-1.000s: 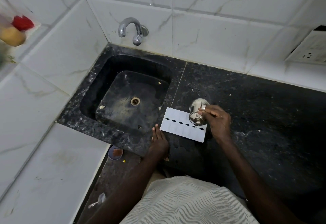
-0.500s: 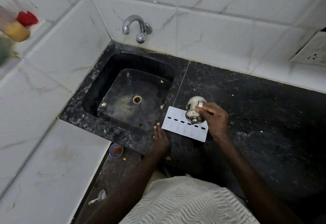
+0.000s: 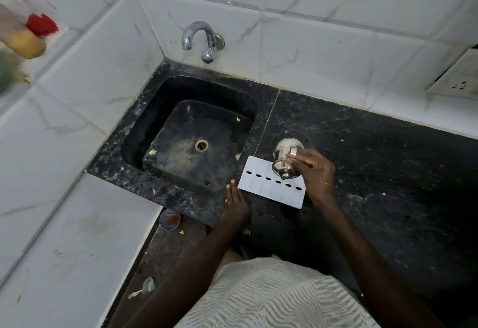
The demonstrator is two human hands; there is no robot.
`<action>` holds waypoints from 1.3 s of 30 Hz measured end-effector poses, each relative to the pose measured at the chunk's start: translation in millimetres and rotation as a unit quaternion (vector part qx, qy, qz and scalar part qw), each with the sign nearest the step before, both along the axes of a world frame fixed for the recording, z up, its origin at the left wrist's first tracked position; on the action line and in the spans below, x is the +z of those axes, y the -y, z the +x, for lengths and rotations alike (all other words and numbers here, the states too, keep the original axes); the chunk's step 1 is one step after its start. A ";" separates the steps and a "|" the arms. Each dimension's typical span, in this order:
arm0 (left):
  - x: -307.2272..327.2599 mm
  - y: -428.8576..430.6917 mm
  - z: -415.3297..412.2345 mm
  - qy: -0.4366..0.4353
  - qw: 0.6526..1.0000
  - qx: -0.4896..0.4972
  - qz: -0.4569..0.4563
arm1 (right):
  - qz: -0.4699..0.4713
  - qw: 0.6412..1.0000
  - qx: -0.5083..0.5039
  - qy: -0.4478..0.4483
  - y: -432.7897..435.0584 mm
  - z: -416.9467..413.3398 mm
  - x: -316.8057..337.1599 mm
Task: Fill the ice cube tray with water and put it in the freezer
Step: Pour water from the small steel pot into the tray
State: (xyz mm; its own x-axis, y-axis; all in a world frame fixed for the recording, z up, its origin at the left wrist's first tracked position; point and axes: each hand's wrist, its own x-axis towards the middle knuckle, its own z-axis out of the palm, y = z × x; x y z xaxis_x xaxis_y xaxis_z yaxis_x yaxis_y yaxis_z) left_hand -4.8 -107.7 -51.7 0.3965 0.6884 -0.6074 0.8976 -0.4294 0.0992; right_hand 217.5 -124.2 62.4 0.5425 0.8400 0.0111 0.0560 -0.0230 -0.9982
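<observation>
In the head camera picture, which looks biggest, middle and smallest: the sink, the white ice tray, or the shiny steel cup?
1. Sink, by far the largest.
2. White ice tray.
3. Steel cup, smallest, tipped over the tray in the right hand.

the steel cup (image 3: 285,162) hides part of the ice cube tray (image 3: 261,184); water level unreadable.
</observation>
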 end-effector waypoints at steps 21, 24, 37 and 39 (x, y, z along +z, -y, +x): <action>-6.4 0.7 1.2 -0.010 1.000 0.005 0.003 | -0.020 1.000 0.017 -0.008 -17.5 -8.7 12.2; -2.4 0.5 2.4 -0.018 1.000 -0.006 0.000 | -0.014 0.999 0.031 -0.014 -20.6 -14.7 17.5; 3.0 1.4 3.5 -0.011 1.000 0.011 -0.010 | 0.005 0.999 0.045 -0.012 -28.8 -21.9 12.0; 0.4 1.4 3.1 -0.009 1.000 0.009 -0.007 | 0.004 0.999 0.046 -0.007 -29.4 -21.7 10.6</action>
State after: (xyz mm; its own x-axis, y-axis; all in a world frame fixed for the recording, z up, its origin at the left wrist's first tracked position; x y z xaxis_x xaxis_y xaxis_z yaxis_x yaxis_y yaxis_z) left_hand -1.7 -109.1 -51.3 0.3728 0.6862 -0.6246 0.9069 -0.4120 0.0886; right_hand 195.8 -94.7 72.9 0.4636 0.8860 0.0118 0.0441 -0.0097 -0.9990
